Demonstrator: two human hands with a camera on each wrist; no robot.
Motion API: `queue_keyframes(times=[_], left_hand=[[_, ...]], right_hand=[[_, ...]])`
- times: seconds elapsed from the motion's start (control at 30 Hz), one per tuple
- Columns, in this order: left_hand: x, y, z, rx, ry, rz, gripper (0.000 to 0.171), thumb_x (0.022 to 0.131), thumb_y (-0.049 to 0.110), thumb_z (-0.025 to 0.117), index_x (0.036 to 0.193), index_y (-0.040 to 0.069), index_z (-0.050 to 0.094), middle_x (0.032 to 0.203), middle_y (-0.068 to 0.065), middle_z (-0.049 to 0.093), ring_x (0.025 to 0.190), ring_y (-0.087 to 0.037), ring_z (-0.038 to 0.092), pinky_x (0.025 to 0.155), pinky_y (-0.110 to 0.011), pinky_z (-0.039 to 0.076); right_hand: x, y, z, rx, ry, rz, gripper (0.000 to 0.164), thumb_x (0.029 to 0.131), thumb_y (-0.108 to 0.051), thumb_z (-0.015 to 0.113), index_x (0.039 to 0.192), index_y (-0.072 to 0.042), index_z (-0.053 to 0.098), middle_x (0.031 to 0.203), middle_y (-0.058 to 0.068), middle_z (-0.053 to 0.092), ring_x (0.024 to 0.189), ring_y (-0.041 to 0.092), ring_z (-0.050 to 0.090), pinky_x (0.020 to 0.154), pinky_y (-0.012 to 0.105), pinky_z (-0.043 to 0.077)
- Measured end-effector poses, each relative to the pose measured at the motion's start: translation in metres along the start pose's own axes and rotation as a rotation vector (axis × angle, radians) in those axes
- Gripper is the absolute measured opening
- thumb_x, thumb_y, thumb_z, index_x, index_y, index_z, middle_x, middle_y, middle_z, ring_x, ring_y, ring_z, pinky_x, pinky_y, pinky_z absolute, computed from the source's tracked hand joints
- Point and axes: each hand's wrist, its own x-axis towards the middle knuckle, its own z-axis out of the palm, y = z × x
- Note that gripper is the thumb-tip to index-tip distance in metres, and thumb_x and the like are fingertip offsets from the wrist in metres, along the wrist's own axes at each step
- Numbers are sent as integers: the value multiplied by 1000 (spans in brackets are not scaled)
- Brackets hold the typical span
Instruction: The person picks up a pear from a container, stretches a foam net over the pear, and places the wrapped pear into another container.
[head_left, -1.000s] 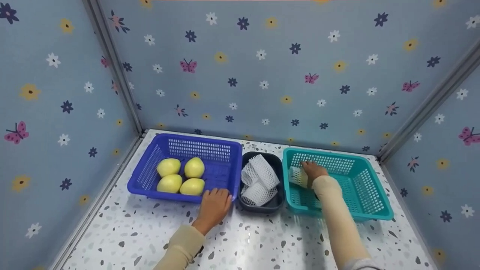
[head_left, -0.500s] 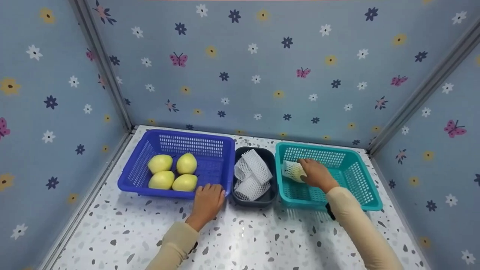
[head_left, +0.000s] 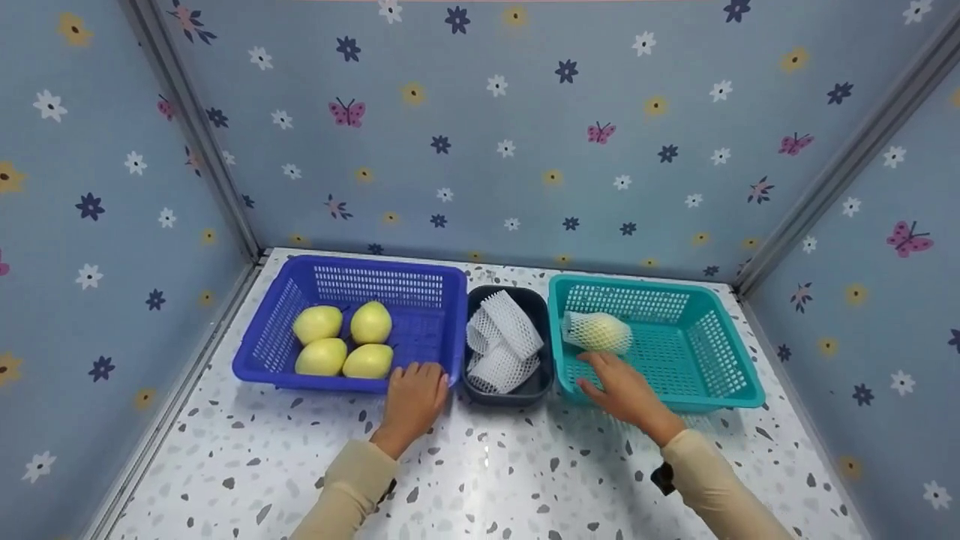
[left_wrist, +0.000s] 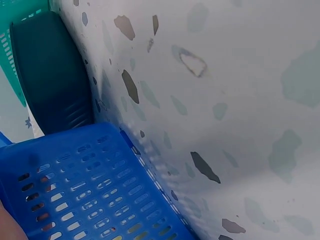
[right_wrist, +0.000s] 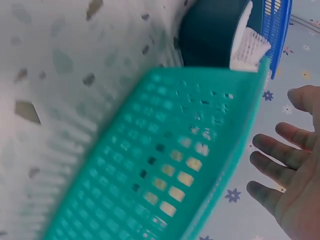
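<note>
My left hand [head_left: 415, 401] grips the near right rim of the blue basket [head_left: 450, 307]; in the left wrist view, bits of finger show through the holes of its wall. Several yellow pears [head_left: 321, 356] lie in that basket. Over the near left rim of the teal basket [head_left: 731, 360] is my right hand [head_left: 622, 394], its fingers spread and holding nothing. Just beyond its fingertips a pear in a white foam net [head_left: 600, 332] lies on its side at the teal basket's left end. The right wrist view shows the hand [right_wrist: 295, 160] apart from the rim.
Between the two baskets stands a dark grey tub [head_left: 536, 386] with several white foam nets [head_left: 510, 326] in it. Everything rests on a speckled white tabletop [head_left: 480, 480]. Flower-patterned panels [head_left: 480, 135] enclose the back and both sides.
My right hand has let go of the netted pear and drawn back toward the near rim of the teal basket, fingers opening. The left hand stays on the blue basket. The head view has shifted slightly.
</note>
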Motion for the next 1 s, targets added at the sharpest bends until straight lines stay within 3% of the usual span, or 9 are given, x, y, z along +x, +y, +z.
queue_keyframes(times=[0.1, 0.33, 0.63, 0.8, 1.0], left_hand=[[2, -1, 0, 3, -1, -4, 22, 88, 27, 45, 80, 8, 54, 71, -5, 54, 65, -22, 47, 59, -35, 32], [0, -2, 0, 1, 14, -11, 21, 88, 26, 47, 80, 8, 55, 72, -6, 56, 65, -23, 48, 59, -36, 33], [0, 0, 0, -4, 17, -8, 24, 89, 28, 43, 81, 8, 54, 72, -5, 56, 66, -22, 48, 59, -35, 33], [0, 1, -4, -21, -25, -16, 23, 89, 27, 44, 80, 9, 54, 73, -5, 56, 67, -23, 49, 60, -36, 34], [4, 2, -11, -21, -131, -29, 22, 91, 27, 43, 84, 10, 54, 78, -5, 57, 72, -23, 50, 63, -37, 35]], right_hand=[[-3, -4, 13, 14, 3, 22, 41, 88, -35, 51, 121, -10, 49, 115, 6, 53, 106, 21, 49, 84, 41, 41], [-10, -7, 45, -38, 107, -15, 38, 89, -38, 46, 112, -9, 56, 104, 6, 57, 97, 22, 52, 80, 41, 42], [-15, -6, 59, -184, 208, -30, 27, 86, -31, 53, 103, -10, 58, 95, 5, 59, 91, 23, 53, 75, 43, 39], [-16, -4, 62, -201, 212, -32, 32, 90, -36, 45, 105, -11, 57, 98, 5, 58, 93, 22, 52, 77, 42, 39], [-17, -4, 62, -203, 206, -27, 41, 93, -43, 32, 107, -12, 57, 98, 5, 58, 92, 22, 51, 77, 42, 38]])
